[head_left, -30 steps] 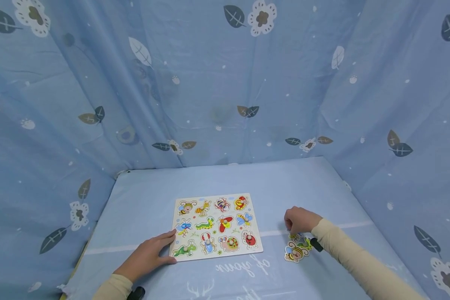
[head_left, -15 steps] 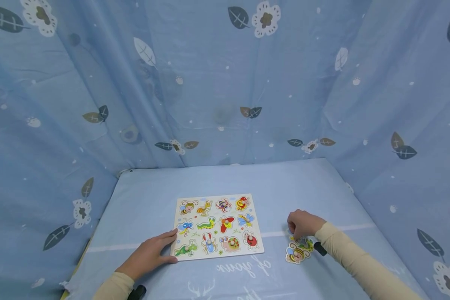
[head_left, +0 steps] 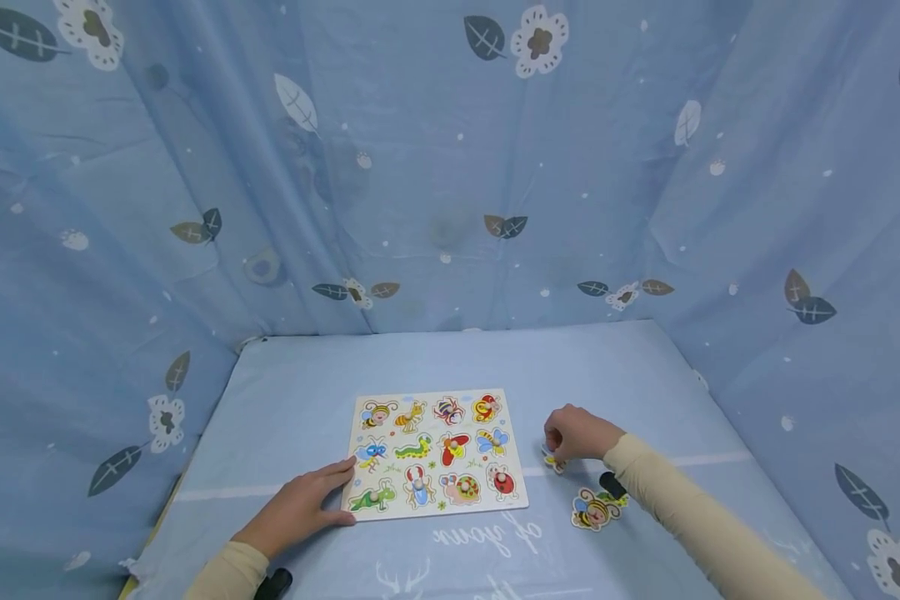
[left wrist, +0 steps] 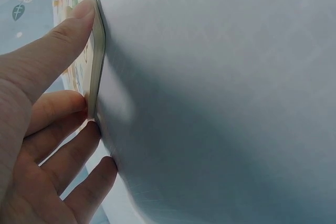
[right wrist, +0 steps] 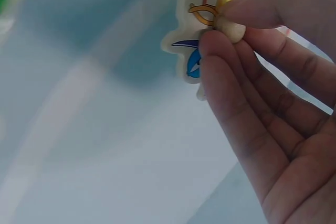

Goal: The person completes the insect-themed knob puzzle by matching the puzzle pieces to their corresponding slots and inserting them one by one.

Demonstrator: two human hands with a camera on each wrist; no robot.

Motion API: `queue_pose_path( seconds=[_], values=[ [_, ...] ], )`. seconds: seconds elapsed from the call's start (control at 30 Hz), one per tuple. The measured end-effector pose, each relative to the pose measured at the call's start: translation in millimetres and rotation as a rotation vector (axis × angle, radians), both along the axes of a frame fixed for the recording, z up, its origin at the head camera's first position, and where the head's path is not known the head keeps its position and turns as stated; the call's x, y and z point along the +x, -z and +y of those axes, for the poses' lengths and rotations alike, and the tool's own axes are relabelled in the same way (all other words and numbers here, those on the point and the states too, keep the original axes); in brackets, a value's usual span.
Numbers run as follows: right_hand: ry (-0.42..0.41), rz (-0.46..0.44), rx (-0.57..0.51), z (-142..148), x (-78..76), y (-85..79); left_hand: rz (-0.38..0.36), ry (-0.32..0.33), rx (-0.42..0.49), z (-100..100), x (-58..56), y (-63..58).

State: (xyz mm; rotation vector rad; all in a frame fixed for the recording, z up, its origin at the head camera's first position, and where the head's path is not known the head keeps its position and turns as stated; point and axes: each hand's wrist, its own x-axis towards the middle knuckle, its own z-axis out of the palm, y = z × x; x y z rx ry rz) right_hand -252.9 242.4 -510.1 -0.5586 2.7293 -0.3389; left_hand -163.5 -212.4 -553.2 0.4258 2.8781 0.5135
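Note:
A wooden peg puzzle board (head_left: 435, 510) with insect pictures lies flat on the table. My left hand (head_left: 303, 504) rests at its near left corner, thumb on the near edge, fingers along the left edge. Close up, the thumb and fingertips touch the board's rim (left wrist: 97, 77). Right of the board, my right hand (head_left: 581, 433) pinches a puzzle piece (head_left: 552, 461) by its round wooden knob (right wrist: 231, 29). This puzzle piece (right wrist: 191, 59) shows blue, yellow and brown line art; fingers hide part of it. The right hand's thumb and fingertips meet on the knob.
A bee puzzle piece (head_left: 592, 511) lies on the table below the right forearm, overlapping a greenish piece (head_left: 621, 500). Blue patterned curtains (head_left: 442, 167) enclose the table at the back and sides. Several knobbed pictures sit on the board.
My right hand has lifted a puzzle piece away from the loose pieces and moved left toward the board. The left hand stays at the board's corner; the head view has shifted slightly.

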Motion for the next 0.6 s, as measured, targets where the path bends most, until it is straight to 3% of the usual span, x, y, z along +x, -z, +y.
queue_pose_path(
  seconds=[0.3, 0.6],
  values=[
    [-0.221, 0.071, -0.056, -90.7, -25.7, -10.7, -0.005, 0.013, 0.012, -5.9, 0.4, 2.4],
    [-0.405, 0.108, -0.138, -176.3, -34.5, -6.5, -0.002, 0.03, 0.018, -6.7, -0.9, 1.4]
  ],
)
